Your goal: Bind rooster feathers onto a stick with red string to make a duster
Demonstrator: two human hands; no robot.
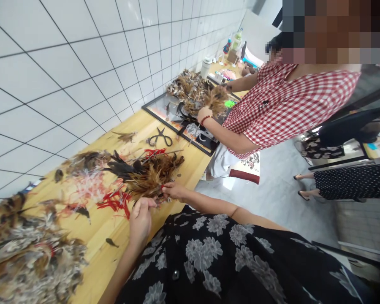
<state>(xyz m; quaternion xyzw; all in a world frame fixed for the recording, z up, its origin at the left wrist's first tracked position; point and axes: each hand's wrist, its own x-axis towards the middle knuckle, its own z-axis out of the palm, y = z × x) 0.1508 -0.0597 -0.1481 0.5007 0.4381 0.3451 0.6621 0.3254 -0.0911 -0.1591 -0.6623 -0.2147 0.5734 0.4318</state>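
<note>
The left hand [141,216] has its fingers curled tight, pinching the quill ends of the brown feather bundle [152,175]. The right hand [175,190], at 2 o'clock from it, nips the same bundle with pressed fingertips. The bundle lies at the wooden table [91,236] near its front edge, which runs from 7 to 1 o'clock right beside both hands. Red threads [114,202] touch it at 8 o'clock, and scissors [160,137] lie at 12. Bare floor [272,190] opens at 3 o'clock. A co-worker's hand [204,115] works at 1 o'clock. The bottle [236,40] labels are too small to read.
</note>
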